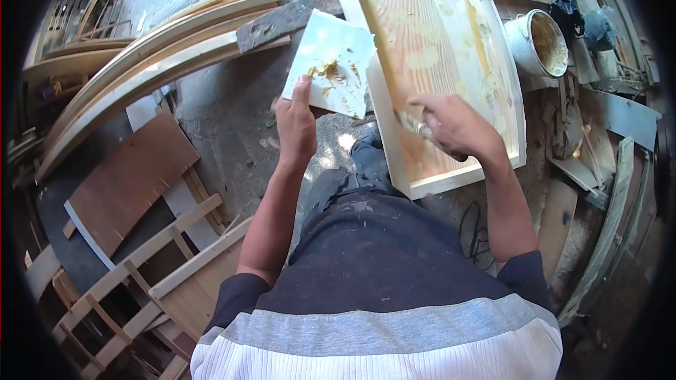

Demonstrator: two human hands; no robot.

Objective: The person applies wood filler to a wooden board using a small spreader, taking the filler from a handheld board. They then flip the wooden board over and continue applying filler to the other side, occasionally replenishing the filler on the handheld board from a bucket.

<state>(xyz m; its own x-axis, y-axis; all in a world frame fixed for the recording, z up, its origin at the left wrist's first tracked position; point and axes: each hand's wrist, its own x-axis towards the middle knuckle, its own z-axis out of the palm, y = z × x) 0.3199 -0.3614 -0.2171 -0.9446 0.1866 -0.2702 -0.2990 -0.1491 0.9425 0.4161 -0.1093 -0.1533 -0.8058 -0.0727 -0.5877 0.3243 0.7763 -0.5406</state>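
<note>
My left hand [297, 123] grips the lower left edge of a white board [338, 46], its thumb on top beside a smear of yellowish-brown paste [329, 70]. My right hand [454, 125] is closed round a putty knife [415, 125], whose blade points left and is blurred. The knife is over the near left part of a framed wooden panel [436, 49]. Yellowish filler patches and a long yellow streak [477, 35] mark the panel. The board in my left hand is just left of the panel's raised side strip.
A white bucket [528, 43] with paste inside stands right of the panel. Curved wooden strips [162, 42] lie at the upper left, a brown board [134, 183] below them. Slatted frames [141, 281] fill the lower left. A cable [475, 236] and planks [598, 239] are at the right.
</note>
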